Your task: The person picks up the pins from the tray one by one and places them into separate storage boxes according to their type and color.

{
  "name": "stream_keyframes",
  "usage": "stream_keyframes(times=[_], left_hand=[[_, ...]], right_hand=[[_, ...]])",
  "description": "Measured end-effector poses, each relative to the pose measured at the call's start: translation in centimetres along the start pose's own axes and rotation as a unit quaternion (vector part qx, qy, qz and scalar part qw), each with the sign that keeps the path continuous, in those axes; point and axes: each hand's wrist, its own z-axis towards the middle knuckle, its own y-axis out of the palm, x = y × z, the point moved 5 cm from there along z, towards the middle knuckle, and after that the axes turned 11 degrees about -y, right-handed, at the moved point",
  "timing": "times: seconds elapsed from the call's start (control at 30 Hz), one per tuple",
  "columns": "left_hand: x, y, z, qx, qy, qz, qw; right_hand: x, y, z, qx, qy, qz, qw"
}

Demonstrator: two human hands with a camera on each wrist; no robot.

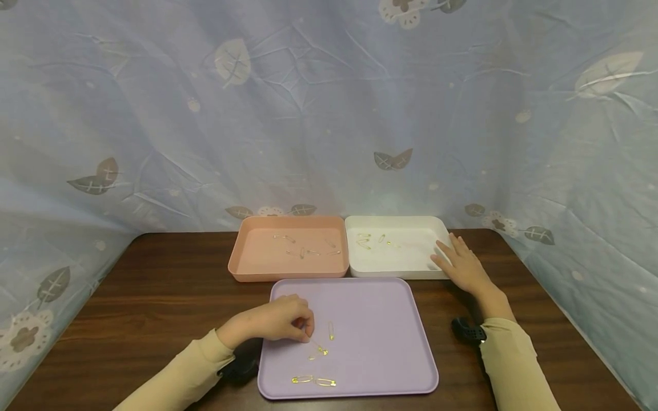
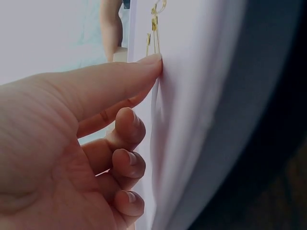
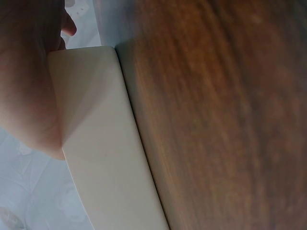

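Over the left part of the lilac tray [image 1: 375, 354], my left hand [image 1: 285, 319] pinches the end of a gold safety pin [image 2: 156, 33] between thumb and index finger. The other fingers curl loosely, as the left wrist view shows. Close by on the tray lie more gold safety pins, one [image 1: 331, 331] right of the hand and a pair [image 1: 314, 381] near the front edge. My right hand [image 1: 466, 271] rests on the right rim of the white tray [image 1: 401, 268], fingers spread and extended over its inside. Several gold safety pins [image 1: 364, 242] lie in that tray's left half.
Left of the white tray stands a peach tray [image 1: 257, 251] with several silver-looking safety pins [image 1: 302, 252] scattered in it. All trays stand on a dark wooden table [image 1: 154, 297]. A pale blue leaf-patterned curtain [image 1: 319, 114] hangs behind and at the sides.
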Motion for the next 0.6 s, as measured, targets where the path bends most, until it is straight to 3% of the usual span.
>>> stream_keyframes(times=[0.6], left_hand=[[0.33,-0.19,-0.31,-0.01,0.029,0.032,0.999]], right_hand=[[-0.27,-0.2,-0.04,-0.005,-0.002,-0.002,1.0]])
